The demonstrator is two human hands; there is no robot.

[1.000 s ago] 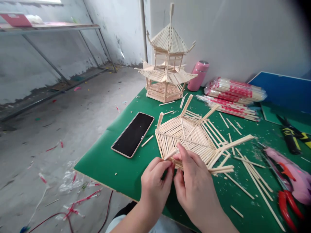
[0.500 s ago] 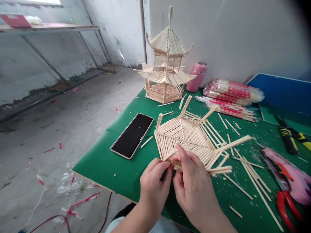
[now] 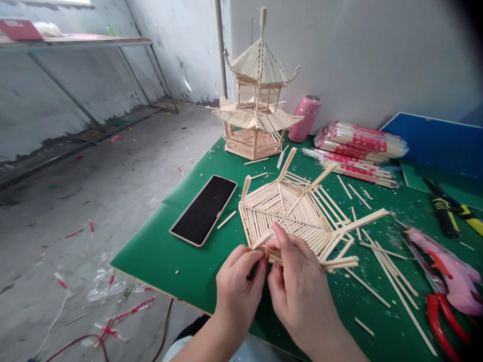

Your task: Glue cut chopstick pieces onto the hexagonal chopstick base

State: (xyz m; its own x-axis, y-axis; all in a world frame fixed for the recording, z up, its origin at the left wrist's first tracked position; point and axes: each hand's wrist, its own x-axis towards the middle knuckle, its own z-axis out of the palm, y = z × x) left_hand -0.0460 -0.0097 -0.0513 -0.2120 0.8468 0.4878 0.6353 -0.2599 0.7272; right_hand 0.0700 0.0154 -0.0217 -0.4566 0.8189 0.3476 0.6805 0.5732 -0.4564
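A hexagonal base of pale wooden sticks (image 3: 264, 211) lies on the green tabletop, with paired sticks standing or leaning out at its corners. My left hand (image 3: 240, 279) is closed in a pinch at its near-left edge, beside a short upright post (image 3: 263, 240). My right hand (image 3: 302, 281) wraps round the near edge of the same base, with one finger raised against the sticks. The fingertips of both hands almost meet, and they partly hide the near rim. Any small piece between them cannot be made out.
A two-tier stick pagoda (image 3: 258, 100) stands at the back beside a pink flask (image 3: 305, 118). A phone (image 3: 204, 210) lies at left. On the right are wrapped stick bundles (image 3: 358, 146), loose sticks (image 3: 396, 281), a pink glue gun (image 3: 445, 266), red-handled pliers (image 3: 439, 322) and yellow-black pliers (image 3: 445, 216).
Both hands keep almost the same hold at the near edge of the base. The whole view has shifted very slightly; nothing else has visibly moved.
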